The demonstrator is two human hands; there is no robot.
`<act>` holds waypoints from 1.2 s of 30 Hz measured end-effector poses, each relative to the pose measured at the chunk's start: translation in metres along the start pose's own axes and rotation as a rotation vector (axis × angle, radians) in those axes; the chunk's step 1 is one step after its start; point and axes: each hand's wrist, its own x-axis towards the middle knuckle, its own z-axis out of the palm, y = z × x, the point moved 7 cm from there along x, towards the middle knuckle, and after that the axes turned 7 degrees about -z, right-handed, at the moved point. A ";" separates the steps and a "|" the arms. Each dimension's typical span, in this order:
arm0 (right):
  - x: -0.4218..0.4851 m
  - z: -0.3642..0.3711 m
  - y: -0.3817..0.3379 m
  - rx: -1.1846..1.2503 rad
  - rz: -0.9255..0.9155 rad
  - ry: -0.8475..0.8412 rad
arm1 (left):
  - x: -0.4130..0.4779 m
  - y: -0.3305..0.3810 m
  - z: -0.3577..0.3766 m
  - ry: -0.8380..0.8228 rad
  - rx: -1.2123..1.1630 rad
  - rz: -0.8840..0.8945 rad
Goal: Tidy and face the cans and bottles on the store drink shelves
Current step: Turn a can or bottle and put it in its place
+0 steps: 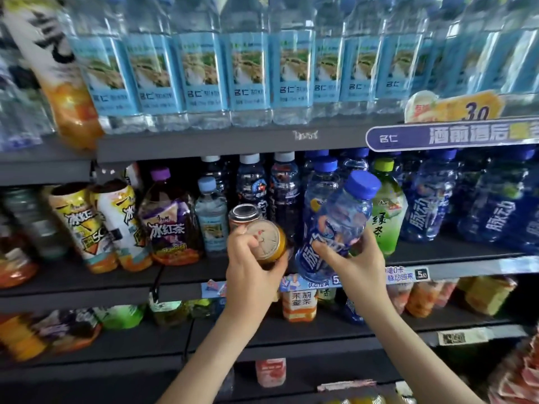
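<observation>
**Can [269, 243] and blue bottle [335, 223] held at the middle shelf [87, 287]**

The left hand [248, 266] grips the can, thumb on the rim and fingers curled round the gold-and-orange body. The can leans so that its lid faces the camera. Whether its base touches the shelf cannot be told. Just behind it a second can [245, 212] stands on the shelf, lid showing.

The right hand [358, 263] clasps the blue bottle round its lower half. The bottle tilts, its blue cap up and to the right. Its base points down and to the left, in front of the price strip [408, 275] on the shelf's edge. Can and bottle are just beside each other, between the two hands.

Just right of the held bottle stands a green tea bottle [389, 220] with a yellow-green cap, and further right a row of dark blue bottles [428, 208]. Left of the cans stand a small water bottle [211, 217] with a pale blue cap and an iced tea bottle [170, 225] with a purple cap. Beyond them are yellow-labelled bottles [81, 225], leaning left. Dark bottles with white caps [284, 188] stand at the back.

The top shelf [204, 144] carries a row of clear water bottles [248, 71], blue labels facing forward. A purple banner [452, 135] sits on its edge at the right. The lower shelf [291, 333] holds more bottles, mostly blurred.
</observation>
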 end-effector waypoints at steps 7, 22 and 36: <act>0.007 0.061 0.009 -0.039 0.033 0.012 | 0.020 -0.022 -0.071 0.116 -0.074 -0.025; 0.019 0.099 0.004 -0.714 -0.149 0.024 | 0.027 -0.066 -0.077 -0.031 -0.166 -0.073; -0.012 0.162 -0.026 -0.890 -0.630 -0.066 | 0.026 -0.097 -0.100 -0.029 -0.204 -0.147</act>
